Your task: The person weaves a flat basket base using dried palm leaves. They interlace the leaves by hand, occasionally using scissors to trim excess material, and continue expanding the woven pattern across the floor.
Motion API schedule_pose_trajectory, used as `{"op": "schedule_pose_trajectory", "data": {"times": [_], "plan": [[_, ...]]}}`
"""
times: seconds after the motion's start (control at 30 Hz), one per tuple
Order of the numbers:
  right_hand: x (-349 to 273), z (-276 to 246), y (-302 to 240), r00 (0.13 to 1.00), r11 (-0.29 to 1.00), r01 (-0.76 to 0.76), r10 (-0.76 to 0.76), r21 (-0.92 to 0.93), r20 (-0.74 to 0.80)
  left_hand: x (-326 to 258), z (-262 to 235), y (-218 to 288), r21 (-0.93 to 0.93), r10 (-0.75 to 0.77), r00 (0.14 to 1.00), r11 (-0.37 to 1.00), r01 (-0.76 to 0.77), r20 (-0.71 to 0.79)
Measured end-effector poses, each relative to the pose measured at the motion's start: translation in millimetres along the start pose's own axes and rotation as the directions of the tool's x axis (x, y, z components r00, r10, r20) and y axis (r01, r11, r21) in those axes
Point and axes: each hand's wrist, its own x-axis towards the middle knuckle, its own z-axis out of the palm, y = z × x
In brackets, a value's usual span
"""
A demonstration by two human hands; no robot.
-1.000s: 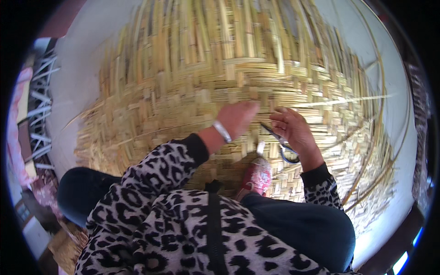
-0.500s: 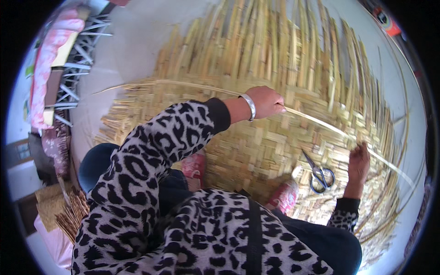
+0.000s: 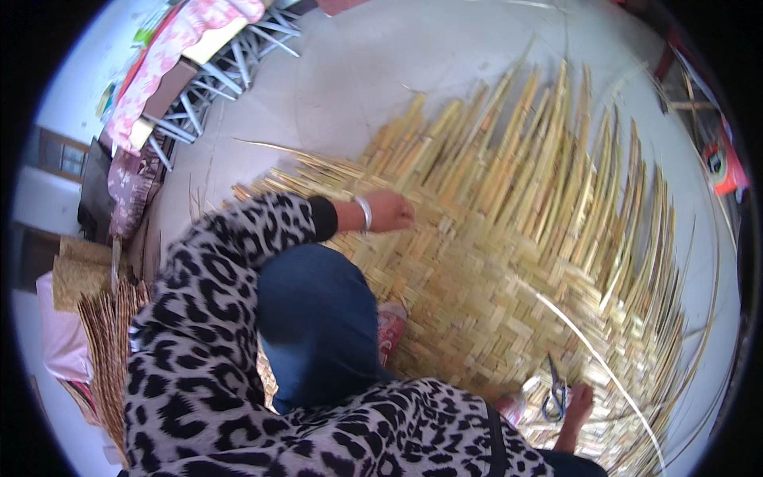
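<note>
- The left hand (image 3: pixel 388 211) is seen left of centre in the frame, closed down on the woven bamboo mat (image 3: pixel 477 318), its fingers pressed onto the strips at the mat's upper-left edge; whether a single strip is pinched cannot be told.
- The right hand (image 3: pixel 576 405) rests at the lower right of the frame on the mat's near edge, just beside the scissors (image 3: pixel 555 389); its grip is hidden, so open or closed cannot be told.
- A long thin bamboo sliver (image 3: pixel 604 366) is seen arching from the centre of the mat down toward the lower right, its long axis running diagonally; its lower end passes close to the right hand, which is the nearer of the two.
- The mat is made of flat, pale yellow strips plaited in a herringbone pattern; unwoven strip ends (image 3: pixel 556 159) fan out stiffly toward the upper right.
- The scissors lie flat on the weave, dark-handled, blades pointing up the frame.
- A pale smooth floor (image 3: pixel 381 71) lies beyond the mat.
</note>
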Motion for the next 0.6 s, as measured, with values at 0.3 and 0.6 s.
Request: {"op": "schedule_pose_trajectory", "data": {"times": [0.3, 0.6], "plan": [[-65, 9, -59, 0.965, 0.841, 0.261, -0.218, -0.473, 0.145, 0, 100, -122, -0.482, -0.469, 0.803, 0.835, 0.266, -0.369], [-58, 14, -51, 0.949, 0.768, 0.301, -0.182, -0.565, 0.257, 22, 137, -339, -0.883, -0.807, 0.466, 0.457, 0.106, -0.362]]}}
